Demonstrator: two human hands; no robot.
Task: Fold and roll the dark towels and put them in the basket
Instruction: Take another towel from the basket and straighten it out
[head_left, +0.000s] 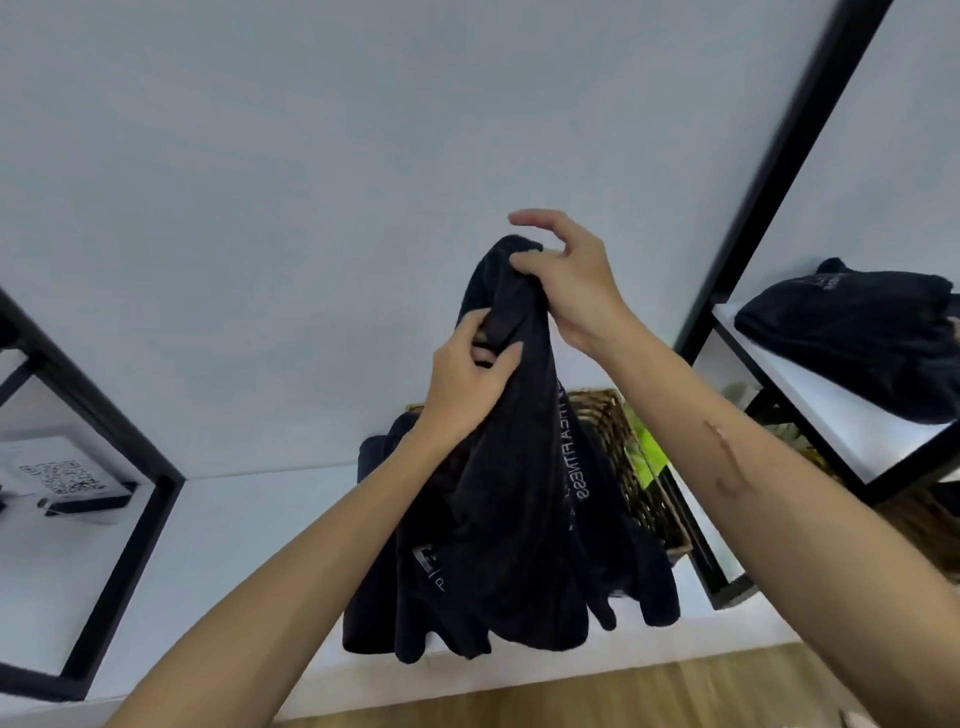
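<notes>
1. A plain pale wall (260, 182) fills the background, with a white shelf surface (249, 519) below it and a strip of wood-grain floor (623, 691) at the bottom edge.
2. Black metal frame bars (779, 171) run up the right side; another black frame (119, 467) stands on the left, beside a small white card with a QR code (62, 478).
3. A dark, soft towel with pale printed lettering (519, 519) hangs bunched in the air in front of the wall, above the shelf.
4. The left hand (467, 384) grips a fold of the towel near its top, fingers curled round the cloth.
5. The right hand (566, 280) pinches the towel's top edge, its index finger raised free.
6. A brown woven wicker basket (613, 436) sits on the shelf behind the towel; more dark cloth (384, 447) lies just left of it, and something bright green (644, 457) shows at its right side.
7. Another dark towel (857, 338) lies heaped on a white upper shelf (831, 415) at right.
</notes>
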